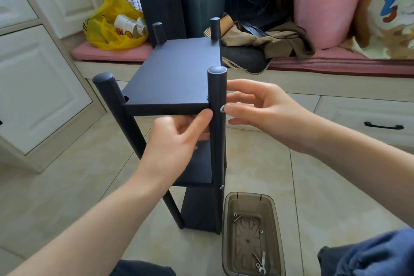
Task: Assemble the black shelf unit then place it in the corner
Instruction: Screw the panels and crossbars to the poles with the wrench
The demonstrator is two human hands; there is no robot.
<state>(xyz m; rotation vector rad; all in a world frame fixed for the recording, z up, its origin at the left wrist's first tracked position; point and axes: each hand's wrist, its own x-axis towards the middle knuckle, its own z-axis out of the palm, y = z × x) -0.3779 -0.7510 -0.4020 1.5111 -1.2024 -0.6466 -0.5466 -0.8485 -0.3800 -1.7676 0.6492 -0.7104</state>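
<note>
The black shelf unit [174, 74] stands upright on the tiled floor in the middle of the view, with round posts at its corners and three boards between them. My left hand [177, 141] reaches under the top board, thumb pressed against the front right post [216, 132]. My right hand [257, 110] is beside that post at the top board's level, and its fingertips pinch a small silver screw [222, 109] set into the post's side. A second silver screw head [221, 187] shows lower on the same post.
A translucent brown tray [251, 199] on the floor at the lower right holds loose screws and a small wrench [262, 263]. Behind are a pink cushioned bench [112, 54], a yellow bag [112, 22], a pink bucket [324, 4] and white cabinets [33, 78].
</note>
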